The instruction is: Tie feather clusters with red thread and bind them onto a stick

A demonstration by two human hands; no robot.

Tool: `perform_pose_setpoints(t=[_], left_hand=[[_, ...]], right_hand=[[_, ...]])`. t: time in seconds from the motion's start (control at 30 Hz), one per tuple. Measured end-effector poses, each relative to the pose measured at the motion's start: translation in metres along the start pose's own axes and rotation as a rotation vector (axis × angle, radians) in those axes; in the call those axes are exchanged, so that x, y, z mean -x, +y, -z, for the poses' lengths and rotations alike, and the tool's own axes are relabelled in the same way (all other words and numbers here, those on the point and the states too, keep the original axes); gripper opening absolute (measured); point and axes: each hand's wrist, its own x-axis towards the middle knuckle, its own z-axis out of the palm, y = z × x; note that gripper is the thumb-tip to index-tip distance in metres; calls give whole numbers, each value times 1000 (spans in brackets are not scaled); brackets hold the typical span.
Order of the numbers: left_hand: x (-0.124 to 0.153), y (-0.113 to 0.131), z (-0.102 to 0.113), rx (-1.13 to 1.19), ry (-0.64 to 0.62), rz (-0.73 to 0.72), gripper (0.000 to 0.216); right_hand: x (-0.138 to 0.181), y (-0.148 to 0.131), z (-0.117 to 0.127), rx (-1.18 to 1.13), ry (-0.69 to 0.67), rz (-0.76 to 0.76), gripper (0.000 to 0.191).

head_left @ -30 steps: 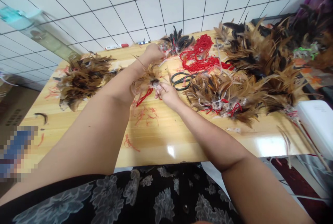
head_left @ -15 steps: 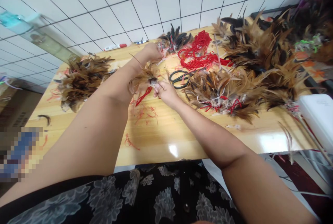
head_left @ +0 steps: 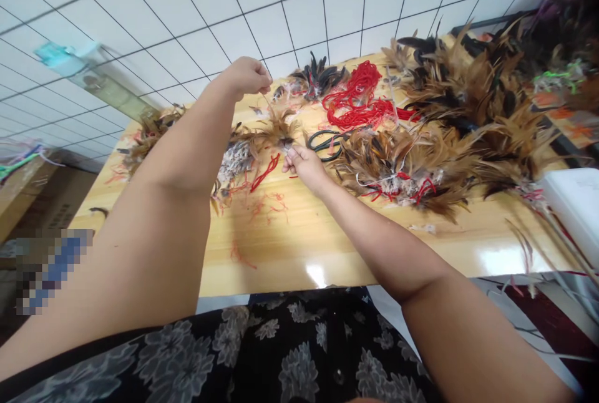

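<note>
My right hand (head_left: 304, 166) pinches the pale quill ends of a small bunch of brown feathers (head_left: 277, 126), whose tips fan out away from me. Raised near the wall, my left hand (head_left: 253, 76) has its fingers pressed together; what they hold, if anything, is too small to make out. Short red cords (head_left: 265, 173) lie on the table just left of the right hand. Black-handled scissors (head_left: 325, 144) rest beyond that hand, their blades hidden under feathers. Behind my left forearm lies a clump of feathers with pale quill ends (head_left: 235, 161), partly covered.
Tied brown feather bundles (head_left: 397, 160) spread across the right side of the wooden table (head_left: 299, 241). A red cord hank (head_left: 355, 103) and dark feathers (head_left: 318, 75) lie at the back. A clear bottle (head_left: 116, 94) stands left by the tiled wall; a white box (head_left: 573, 209) is at right.
My left hand has lifted away from the back of the table, up and to the left. The right hand still pinches the feather bunch. The clump behind my left forearm has come into view.
</note>
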Motion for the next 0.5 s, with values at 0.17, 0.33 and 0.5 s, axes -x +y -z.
perform_pose_setpoints(t=[0.17,0.33,0.5], left_hand=[[-62,-59,32,-196,-66,530,20],[-86,-79,59,-307,-12,627,33],[-38,-63,59,-307,-108,398,29]], right_hand=[[0,-2,-1,-45,18,-1,61],[-3,5,0,-66,0,22,60],[-25,26,12,-38,13,138,50]])
